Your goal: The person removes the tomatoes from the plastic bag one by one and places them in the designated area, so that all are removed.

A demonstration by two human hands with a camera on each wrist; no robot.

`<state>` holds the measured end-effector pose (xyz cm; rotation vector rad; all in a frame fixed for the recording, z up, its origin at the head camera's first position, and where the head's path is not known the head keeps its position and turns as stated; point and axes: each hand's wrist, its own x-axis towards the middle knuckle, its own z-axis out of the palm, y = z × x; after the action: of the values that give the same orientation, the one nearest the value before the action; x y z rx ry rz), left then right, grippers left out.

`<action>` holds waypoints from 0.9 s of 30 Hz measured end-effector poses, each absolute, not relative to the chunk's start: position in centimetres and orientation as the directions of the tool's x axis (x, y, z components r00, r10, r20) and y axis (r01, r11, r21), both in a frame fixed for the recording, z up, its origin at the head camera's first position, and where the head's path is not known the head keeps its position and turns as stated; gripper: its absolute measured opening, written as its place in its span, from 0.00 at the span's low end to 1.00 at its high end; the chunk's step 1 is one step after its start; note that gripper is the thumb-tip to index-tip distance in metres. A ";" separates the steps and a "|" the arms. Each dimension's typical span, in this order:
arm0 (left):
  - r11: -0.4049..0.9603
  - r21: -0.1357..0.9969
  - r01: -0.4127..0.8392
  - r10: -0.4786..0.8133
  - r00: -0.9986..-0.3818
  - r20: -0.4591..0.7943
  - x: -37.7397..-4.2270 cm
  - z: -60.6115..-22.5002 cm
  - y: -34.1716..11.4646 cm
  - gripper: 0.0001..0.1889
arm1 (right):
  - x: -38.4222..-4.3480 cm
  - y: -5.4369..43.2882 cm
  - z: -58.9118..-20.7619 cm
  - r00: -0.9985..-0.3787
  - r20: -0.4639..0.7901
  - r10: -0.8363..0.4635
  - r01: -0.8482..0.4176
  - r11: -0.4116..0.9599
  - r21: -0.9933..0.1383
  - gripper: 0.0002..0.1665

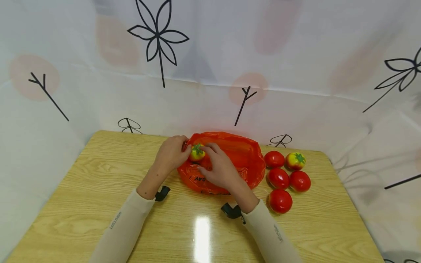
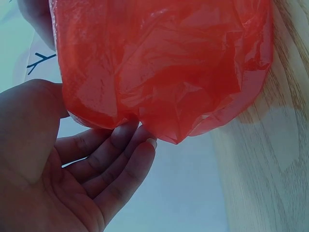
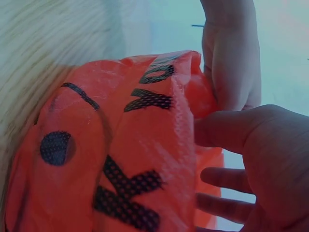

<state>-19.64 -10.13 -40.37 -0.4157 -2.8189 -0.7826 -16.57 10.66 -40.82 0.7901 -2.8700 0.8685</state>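
A red plastic bag (image 1: 227, 140) with black print lies with its mouth spread wide on the table. At its left rim, my left hand (image 1: 169, 153) pinches the plastic between thumb and fingers; in the left wrist view the fingers (image 2: 130, 166) bend against the outside of the bag. Just inside that rim sits a tomato (image 1: 197, 152), its yellow top and green calyx facing up. My right hand (image 1: 218, 166) reaches over the mouth with thumb and fingers apart, the fingertips close to the tomato. Whether they touch it is unclear. The right wrist view shows the thumb (image 3: 219, 128) by the bag's rim.
Right of the bag, several red tomatoes (image 1: 279, 201) are grouped, along with one tomato showing a yellow top and green calyx (image 1: 296, 160). They stand on a wooden table (image 1: 108, 164). A white patterned cloth (image 1: 210, 54) hangs behind its far edge.
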 end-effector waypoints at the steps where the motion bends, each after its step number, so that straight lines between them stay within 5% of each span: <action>1: 0.821 0.474 0.317 0.218 -0.943 0.252 -19.7 -40.4 -10.1 0.13 | -16.7 10.5 -40.9 -0.871 0.169 -0.462 -0.478 0.713 -0.514 0.39; 27: 0.820 0.476 0.316 0.216 -0.943 0.253 -19.9 -40.5 -10.3 0.13 | -19.1 8.8 -42.4 -0.848 0.114 -0.518 -0.506 0.726 -0.466 0.44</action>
<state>-19.90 -10.26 -40.45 -0.4157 -2.8158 -0.7856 -19.12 8.80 -42.40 0.8721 -2.9404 0.7827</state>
